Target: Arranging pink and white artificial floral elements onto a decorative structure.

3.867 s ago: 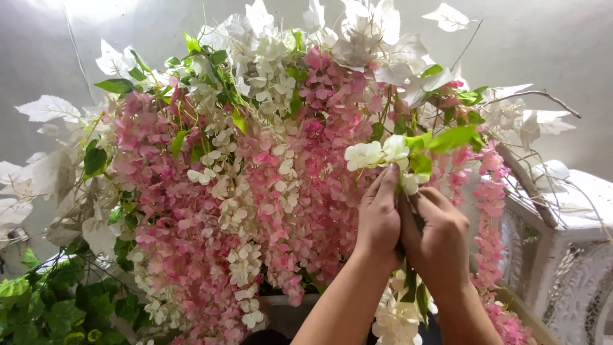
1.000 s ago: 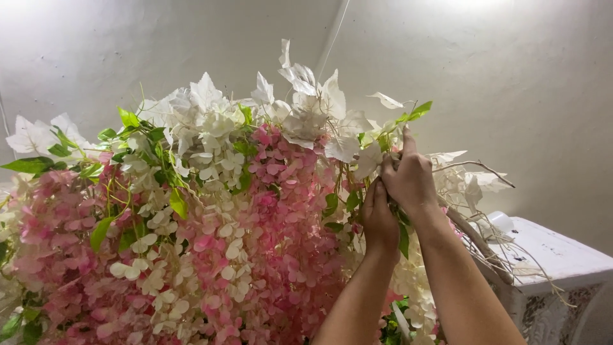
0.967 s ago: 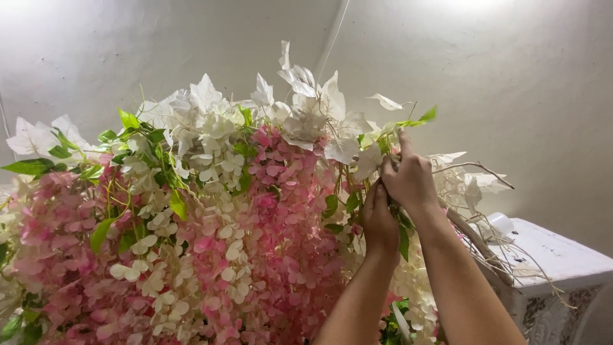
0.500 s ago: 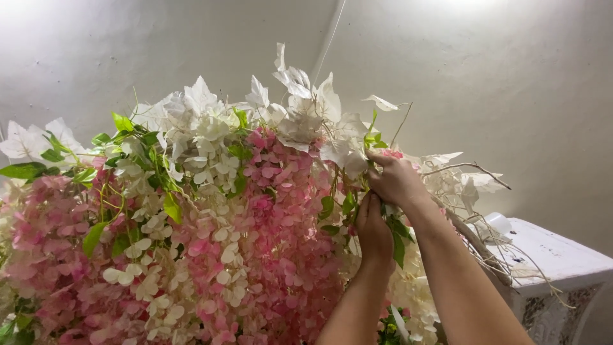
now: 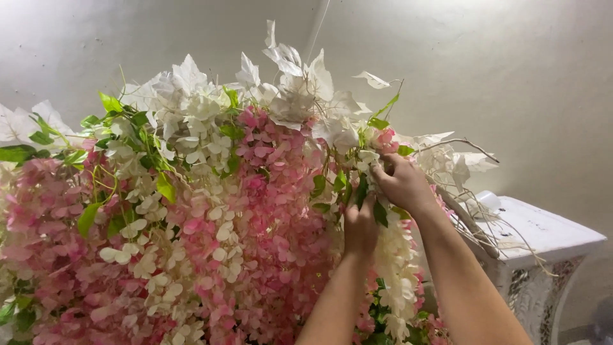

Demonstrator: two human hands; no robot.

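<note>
A big arrangement of artificial flowers (image 5: 211,211) fills the head view, with hanging pink and cream clusters, white leaves on top and green leaves mixed in. Both my hands reach up into its right side. My left hand (image 5: 361,225) is pushed in among the blooms, fingers closed on a stem with green leaves (image 5: 357,185). My right hand (image 5: 403,184) is just above and to the right, fingers pinched on the same sprig of white and green near a pink bloom (image 5: 385,139). A cream hanging cluster (image 5: 396,268) dangles between my forearms.
A white ornate pedestal (image 5: 543,255) stands at the right, partly behind bare white twigs (image 5: 466,144). Plain grey walls meet in a corner behind the arrangement. More green foliage shows low at the left edge (image 5: 13,306).
The view has tilted up since the oldest frame. My hands have moved higher on the arrangement, and the green-leaved sprig that stuck up by my right hand is now tucked lower among the flowers.
</note>
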